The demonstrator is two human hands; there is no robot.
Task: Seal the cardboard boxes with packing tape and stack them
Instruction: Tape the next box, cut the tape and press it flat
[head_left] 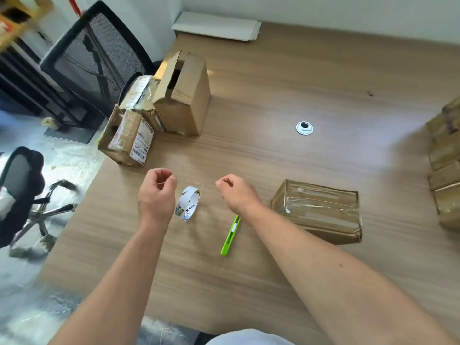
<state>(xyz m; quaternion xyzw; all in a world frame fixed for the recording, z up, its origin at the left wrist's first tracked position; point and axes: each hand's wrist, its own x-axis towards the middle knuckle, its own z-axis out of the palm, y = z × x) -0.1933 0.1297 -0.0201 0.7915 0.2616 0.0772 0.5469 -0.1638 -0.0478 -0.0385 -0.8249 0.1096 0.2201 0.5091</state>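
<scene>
Tape roll (189, 204) upright on its edge, taped brown box (318, 210) flat at right, torn open boxes (184, 100) far left

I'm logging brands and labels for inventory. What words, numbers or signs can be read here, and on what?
"M&G": printed on the white inner core of the tape roll, seemingly twice; the characters after it are too blurred to read.
A code patch on the same core: unreadable.
Label on the left box: a barcode and printed lines, all too small and blurred to read.
Nothing else shows legible text.
</scene>
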